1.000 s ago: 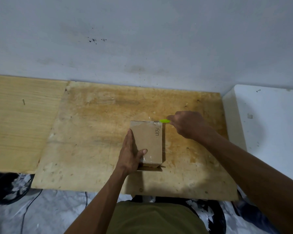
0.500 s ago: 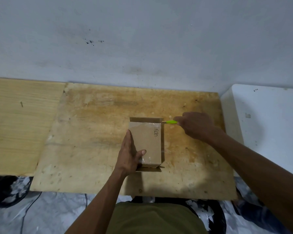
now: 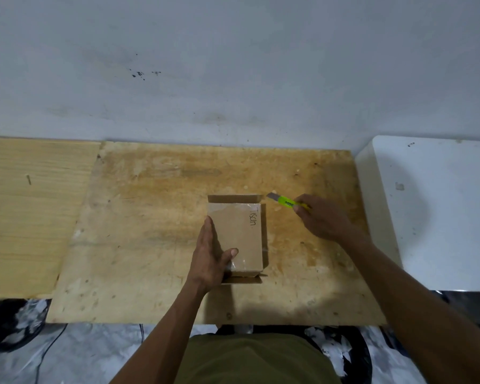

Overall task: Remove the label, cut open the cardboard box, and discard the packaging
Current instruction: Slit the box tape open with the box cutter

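A small brown cardboard box lies on the stained plywood board. It has clear tape and black handwriting on top, and flaps lie open at its far and near ends. My left hand holds the box's left side, thumb on the top near the front edge. My right hand grips a lime-green utility knife with its blade out. The blade tip hovers just right of the box's far right corner, clear of the cardboard.
The board runs back to a grey-white wall. A lighter wooden panel adjoins it on the left, a white block on the right. Below the front edge are a black bin, plastic sheeting and a cable.
My right hand drew the knife rightwards away from the box's far edge. The far flap now lies open. My left hand has kept its hold.
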Available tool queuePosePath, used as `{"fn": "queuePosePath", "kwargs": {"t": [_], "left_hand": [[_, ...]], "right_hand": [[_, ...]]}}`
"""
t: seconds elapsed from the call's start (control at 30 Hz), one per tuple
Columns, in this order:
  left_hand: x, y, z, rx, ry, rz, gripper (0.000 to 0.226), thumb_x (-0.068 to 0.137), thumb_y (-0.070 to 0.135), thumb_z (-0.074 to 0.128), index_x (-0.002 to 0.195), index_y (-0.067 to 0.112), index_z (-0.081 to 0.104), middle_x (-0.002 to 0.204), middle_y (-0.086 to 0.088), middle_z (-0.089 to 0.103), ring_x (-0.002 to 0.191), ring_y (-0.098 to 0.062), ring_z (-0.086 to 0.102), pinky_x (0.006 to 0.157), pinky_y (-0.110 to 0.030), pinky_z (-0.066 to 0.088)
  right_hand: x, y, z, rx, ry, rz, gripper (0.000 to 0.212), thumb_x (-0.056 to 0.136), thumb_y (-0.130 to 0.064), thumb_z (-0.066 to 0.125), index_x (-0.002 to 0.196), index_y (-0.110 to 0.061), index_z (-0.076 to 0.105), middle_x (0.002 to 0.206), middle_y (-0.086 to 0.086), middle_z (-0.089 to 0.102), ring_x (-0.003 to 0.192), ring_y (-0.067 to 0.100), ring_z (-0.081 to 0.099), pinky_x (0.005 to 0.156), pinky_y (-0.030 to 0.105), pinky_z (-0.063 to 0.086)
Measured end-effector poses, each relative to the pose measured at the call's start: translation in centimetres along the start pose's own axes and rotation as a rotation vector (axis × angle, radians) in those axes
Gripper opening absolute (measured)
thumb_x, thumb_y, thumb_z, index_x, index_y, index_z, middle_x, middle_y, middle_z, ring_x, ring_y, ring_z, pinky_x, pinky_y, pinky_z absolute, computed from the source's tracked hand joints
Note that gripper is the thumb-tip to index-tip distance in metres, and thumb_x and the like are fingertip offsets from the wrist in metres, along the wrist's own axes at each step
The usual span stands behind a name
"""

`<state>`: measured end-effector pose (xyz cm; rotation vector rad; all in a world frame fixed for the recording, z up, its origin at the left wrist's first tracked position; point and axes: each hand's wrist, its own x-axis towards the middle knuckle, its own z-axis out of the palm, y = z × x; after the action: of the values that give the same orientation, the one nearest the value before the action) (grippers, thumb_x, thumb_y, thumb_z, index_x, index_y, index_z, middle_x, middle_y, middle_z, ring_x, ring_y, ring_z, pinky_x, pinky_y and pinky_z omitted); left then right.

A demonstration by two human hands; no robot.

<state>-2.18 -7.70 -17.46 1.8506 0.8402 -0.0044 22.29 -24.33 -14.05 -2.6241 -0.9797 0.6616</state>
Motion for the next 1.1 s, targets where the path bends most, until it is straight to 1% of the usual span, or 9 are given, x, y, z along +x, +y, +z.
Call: {"fn": "queuePosePath", "kwargs": {"t": [0.17,0.23,0.37,0.47,0.53,0.67,0.83,1.0,1.1], "left_hand": [[-0.1,-0.1,-0.3,0.001,0.005,0.002,0.103,0.087,0.027,0.07,0.155,0.027,-0.007,0.159,0.003,0.024,0.138,-0.013,0.031,0.109,-0.031,0.035],[-0.1,-0.3,-0.4,0.006,-0.002,0.006,0.103,0.087,0.027,0.07,0.155,0.029,-0.007,0.158,0.003,0.025,0.138,-0.014,0.033,0.109,-0.034,0.037],[0.0,-0.5,-0.6,-0.005,-0.004,0.013,0.101,0.086,0.031,0.071,0.154,0.034,-0.004,0.154,0.001,0.032,0.137,-0.019,0.037,0.11,-0.044,0.04],[-0.1,-0.3,-0.5,-0.003,0.0,0.035,0.097,0.086,0.03,0.071,0.152,0.037,0.0,0.152,0.001,0.035,0.131,-0.012,0.037,0.106,-0.034,0.038],[-0.1,-0.4,-0.4,0.004,-0.004,0.045,0.099,0.087,0.029,0.07,0.153,0.035,-0.003,0.15,0.001,0.034,0.128,-0.01,0.036,0.102,-0.03,0.036],[-0.1,-0.7,-0.4,-0.006,-0.008,0.038,0.096,0.086,0.033,0.071,0.153,0.034,0.002,0.15,0.0,0.036,0.133,-0.019,0.039,0.107,-0.04,0.04],[-0.1,-0.7,-0.7,0.016,-0.013,0.015,0.1,0.087,0.033,0.07,0.154,0.031,-0.004,0.153,-0.002,0.032,0.134,-0.016,0.036,0.107,-0.037,0.037],[-0.1,-0.9,-0.7,0.018,-0.02,-0.009,0.102,0.086,0.037,0.07,0.155,0.032,-0.004,0.153,0.0,0.033,0.137,-0.02,0.036,0.11,-0.043,0.039],[-0.1,-0.9,-0.6,0.012,-0.028,-0.015,0.103,0.085,0.037,0.071,0.155,0.032,-0.005,0.154,-0.001,0.031,0.138,-0.021,0.035,0.112,-0.046,0.037]], "right_hand": [[-3.4,-0.7,3.7,0.505,0.244,0.213,0.021,0.095,-0.035,0.058,0.097,-0.018,0.07,0.062,-0.001,0.067,0.05,0.003,0.058,0.057,0.027,0.046],[-4.5,-1.2,5.5,0.701,0.267,0.321,0.018,0.096,-0.028,0.057,0.101,-0.017,0.07,0.061,-0.003,0.065,0.04,0.007,0.049,0.047,0.033,0.046],[-5.9,-1.6,8.4,0.884,0.276,0.475,0.032,0.097,-0.015,0.053,0.124,-0.029,0.062,0.074,-0.001,0.068,0.048,0.012,0.049,0.045,0.029,0.045],[-6.3,-1.8,9.8,1.024,0.242,0.508,0.044,0.097,-0.01,0.055,0.138,-0.025,0.051,0.092,0.0,0.068,0.061,0.012,0.051,0.055,0.03,0.047],[-6.4,-1.7,10.4,0.984,0.252,0.526,0.051,0.097,-0.004,0.052,0.143,-0.024,0.046,0.108,0.0,0.067,0.068,0.011,0.052,0.059,0.027,0.047],[-6.4,-1.6,11.0,0.802,0.275,0.502,0.06,0.093,0.004,0.048,0.146,-0.025,0.041,0.122,-0.006,0.057,0.091,0.007,0.057,0.064,0.011,0.045],[-5.5,-0.9,12.5,0.586,0.347,0.573,0.051,0.091,0.0,0.053,0.14,-0.015,0.051,0.127,0.015,0.053,0.11,0.029,0.058,0.095,0.033,0.05],[-6.1,-1.8,12.8,0.354,0.41,0.6,0.036,0.092,-0.01,0.057,0.128,-0.013,0.057,0.115,0.018,0.055,0.107,0.037,0.051,0.085,0.04,0.047],[-6.7,-2.2,12.8,0.189,0.4,0.65,0.034,0.091,-0.022,0.06,0.124,-0.015,0.059,0.119,0.015,0.054,0.111,0.037,0.046,0.084,0.043,0.045]]}}
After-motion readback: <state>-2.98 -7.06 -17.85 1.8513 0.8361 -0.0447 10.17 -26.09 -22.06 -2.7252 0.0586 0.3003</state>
